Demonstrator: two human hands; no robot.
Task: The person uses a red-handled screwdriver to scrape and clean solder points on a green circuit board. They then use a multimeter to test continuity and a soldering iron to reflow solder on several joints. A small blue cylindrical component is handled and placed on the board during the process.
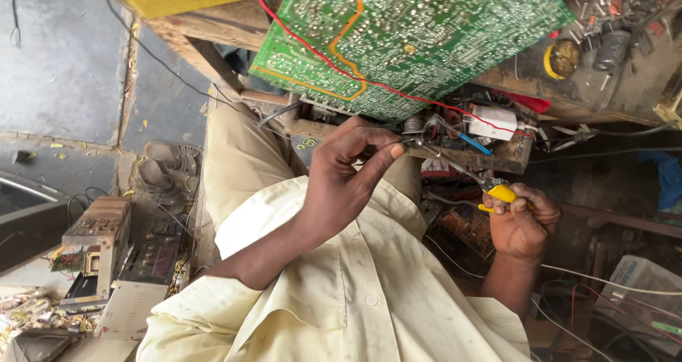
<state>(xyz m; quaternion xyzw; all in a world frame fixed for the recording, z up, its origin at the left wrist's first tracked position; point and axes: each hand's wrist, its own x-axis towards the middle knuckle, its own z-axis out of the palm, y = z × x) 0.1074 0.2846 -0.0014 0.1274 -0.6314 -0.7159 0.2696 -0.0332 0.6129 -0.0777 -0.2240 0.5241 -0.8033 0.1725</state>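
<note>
Wire: a thin dark wire end (406, 143) sits just below the large green printed circuit board (412, 39), pinched at its tip by the left hand (341, 181), fingers (380, 156) pressed together.
Pliers: yellow-handled metal pliers (469, 174), nose touching the wire end below the board; right hand (522, 223) fingers wrapped tight around the handles.
Progress: wire gripped at both points, seemingly not yet cut or freed.
Around: a red wire (312, 49) crosses the board; a white plastic block (491, 122) lies under its right edge; grey electronic units (106, 255) stand well left of it.
Obstruction: tangled leads crowd the wooden counter (213, 28) beneath the board.

Yellow-handled pliers (469, 177) point slantwise up-left below the tilted green circuit board (419, 35).
</note>
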